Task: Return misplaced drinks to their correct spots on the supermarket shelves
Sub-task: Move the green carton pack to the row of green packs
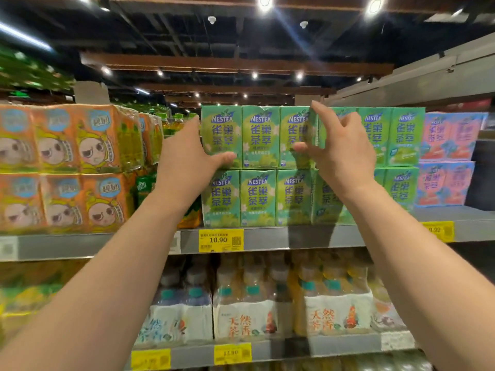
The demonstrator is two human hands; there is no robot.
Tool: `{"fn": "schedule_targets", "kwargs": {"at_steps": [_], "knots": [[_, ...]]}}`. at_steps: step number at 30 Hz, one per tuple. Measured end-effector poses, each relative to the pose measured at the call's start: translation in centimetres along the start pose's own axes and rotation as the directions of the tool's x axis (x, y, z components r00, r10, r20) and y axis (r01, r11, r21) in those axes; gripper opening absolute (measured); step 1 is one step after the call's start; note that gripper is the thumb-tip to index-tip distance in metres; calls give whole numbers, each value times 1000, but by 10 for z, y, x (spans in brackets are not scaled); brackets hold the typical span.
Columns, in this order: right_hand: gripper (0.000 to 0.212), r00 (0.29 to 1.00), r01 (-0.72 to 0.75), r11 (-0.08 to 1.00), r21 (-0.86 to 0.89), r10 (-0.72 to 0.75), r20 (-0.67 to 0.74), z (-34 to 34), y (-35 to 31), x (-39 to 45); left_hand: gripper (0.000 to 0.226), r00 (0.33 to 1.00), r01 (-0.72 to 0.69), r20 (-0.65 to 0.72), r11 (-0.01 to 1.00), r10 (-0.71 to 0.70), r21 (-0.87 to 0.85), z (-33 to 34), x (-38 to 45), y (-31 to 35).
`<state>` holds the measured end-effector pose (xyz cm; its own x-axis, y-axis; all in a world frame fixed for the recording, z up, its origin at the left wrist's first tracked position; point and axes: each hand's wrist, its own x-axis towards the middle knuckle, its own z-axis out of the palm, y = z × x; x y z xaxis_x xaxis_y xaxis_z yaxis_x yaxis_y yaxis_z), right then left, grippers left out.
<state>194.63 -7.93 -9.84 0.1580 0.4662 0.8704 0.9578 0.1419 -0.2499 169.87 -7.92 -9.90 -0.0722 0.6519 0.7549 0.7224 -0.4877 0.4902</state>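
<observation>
Looking at the upper shelf (pixel 321 236), the green tea multipack (pixel 261 137) sits on top of a matching lower pack (pixel 257 199), so I'd say this is the seating step. Left hand (pixel 187 162) presses flat on its left side, thumb across the front; right hand (pixel 340 145) grips its right edge, fingers curled. Next move probably calls for squaring it flush, then letting go

The grey metal shelf (pixel 321 236) carries orange cartoon-face multipacks (pixel 61 202) toward its left end, green Nestea multipacks (pixel 257 199) at the middle and pink Nestea multipacks (pixel 442 183) toward its right end (each bearing a second tier), with a yellow 10.90 price tag (pixel 221 240) on its front edge.
</observation>
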Motion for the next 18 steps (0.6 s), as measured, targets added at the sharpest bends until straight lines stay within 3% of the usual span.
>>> {"fn": "schedule_targets", "kwargs": {"at_steps": [4,10,14,18], "knots": [[74,999,-17,1000,-7,18,43,-15,-1,-33,76,999,23,-28,986,-19,164,-13,-44,5],[39,971,-8,974,225,-46,235,-31,-38,-108,54,993,103,22,953,-114,284,-49,-125,-13],[34,870,-2,938,346,-169,464,-34,-76,-160,53,966,214,41,883,-253,419,-83,-182,-41],[33,752,-50,898,437,-254,608,-26,-125,-208,52,937,283,28,802,-349,527,-125,-231,-70]]}}
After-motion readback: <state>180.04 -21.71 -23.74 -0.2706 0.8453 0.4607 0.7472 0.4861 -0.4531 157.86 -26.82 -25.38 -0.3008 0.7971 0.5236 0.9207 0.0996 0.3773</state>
